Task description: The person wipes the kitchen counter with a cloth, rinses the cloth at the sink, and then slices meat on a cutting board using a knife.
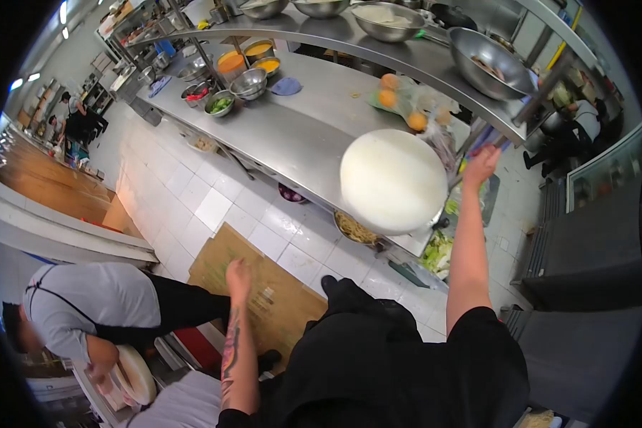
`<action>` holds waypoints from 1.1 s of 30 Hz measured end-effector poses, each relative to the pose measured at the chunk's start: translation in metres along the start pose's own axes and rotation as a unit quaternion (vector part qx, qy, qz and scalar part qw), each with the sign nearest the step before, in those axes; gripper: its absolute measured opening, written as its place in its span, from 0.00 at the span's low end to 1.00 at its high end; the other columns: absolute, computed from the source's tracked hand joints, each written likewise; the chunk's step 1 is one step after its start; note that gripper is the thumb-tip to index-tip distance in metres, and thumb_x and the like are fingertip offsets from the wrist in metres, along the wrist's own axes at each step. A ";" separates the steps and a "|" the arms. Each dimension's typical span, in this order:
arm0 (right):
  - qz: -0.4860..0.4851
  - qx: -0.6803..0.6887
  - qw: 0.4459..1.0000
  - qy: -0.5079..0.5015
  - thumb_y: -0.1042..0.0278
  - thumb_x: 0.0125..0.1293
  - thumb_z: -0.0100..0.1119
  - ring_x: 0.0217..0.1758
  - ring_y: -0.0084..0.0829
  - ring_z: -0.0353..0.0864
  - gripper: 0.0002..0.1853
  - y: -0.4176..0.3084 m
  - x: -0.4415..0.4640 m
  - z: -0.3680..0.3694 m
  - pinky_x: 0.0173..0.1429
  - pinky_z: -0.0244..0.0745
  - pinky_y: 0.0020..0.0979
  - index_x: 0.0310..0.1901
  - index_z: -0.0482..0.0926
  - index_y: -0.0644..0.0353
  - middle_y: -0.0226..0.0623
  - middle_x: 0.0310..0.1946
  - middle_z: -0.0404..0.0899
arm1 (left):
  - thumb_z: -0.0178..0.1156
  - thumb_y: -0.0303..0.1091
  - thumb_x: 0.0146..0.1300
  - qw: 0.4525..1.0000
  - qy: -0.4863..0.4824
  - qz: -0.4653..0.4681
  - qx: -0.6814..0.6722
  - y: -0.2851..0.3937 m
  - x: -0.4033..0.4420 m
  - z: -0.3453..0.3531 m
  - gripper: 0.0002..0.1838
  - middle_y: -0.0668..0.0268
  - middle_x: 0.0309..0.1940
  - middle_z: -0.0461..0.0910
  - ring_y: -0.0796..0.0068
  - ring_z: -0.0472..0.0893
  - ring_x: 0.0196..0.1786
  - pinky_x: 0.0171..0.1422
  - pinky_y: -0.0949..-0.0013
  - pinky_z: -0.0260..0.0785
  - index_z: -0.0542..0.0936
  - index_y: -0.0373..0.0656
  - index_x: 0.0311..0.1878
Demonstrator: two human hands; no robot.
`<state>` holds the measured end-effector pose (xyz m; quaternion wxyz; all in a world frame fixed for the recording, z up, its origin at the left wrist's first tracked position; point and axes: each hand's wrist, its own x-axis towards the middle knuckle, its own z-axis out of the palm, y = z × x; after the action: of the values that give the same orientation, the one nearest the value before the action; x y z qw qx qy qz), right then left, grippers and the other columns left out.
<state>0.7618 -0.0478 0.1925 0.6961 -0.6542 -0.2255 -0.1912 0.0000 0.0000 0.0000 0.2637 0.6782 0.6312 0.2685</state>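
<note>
My left hand (240,274) hangs above a flattened cardboard sheet (264,285) on the floor, fingers curled in and nothing visible in them. On the right, my right hand (483,164) is stretched out past the end of the steel counter (307,135), fingers closed. Whether it grips anything is hidden; purple strips (486,137) are just beyond it, beside the shelf's end. A thick round white cutting board (394,182) lies on the counter, left of my right forearm. Behind it are oranges (416,121) and clear plastic bags (406,100).
A steel shelf (299,34) with metal bowls (488,64) runs above the counter. Lettuce (437,253) sits low by the counter's end. A co-worker in a grey shirt (100,299) is close on my left; another person (585,118) bends at far right.
</note>
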 end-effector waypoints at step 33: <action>0.364 -0.406 0.838 -0.028 0.78 0.77 0.57 0.42 0.26 0.88 0.14 -0.295 -0.509 0.100 0.52 0.81 0.30 0.59 0.86 0.68 0.40 0.38 0.89 | 0.61 0.50 0.74 0.812 -0.139 0.521 0.226 0.247 0.707 0.253 0.21 0.41 0.52 0.83 0.38 0.83 0.56 0.60 0.46 0.77 0.79 0.41 0.56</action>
<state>0.1698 0.0165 0.1529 0.3814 -0.9179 0.1076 0.0201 0.3945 0.6844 0.0131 0.0091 0.9759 0.1831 0.1184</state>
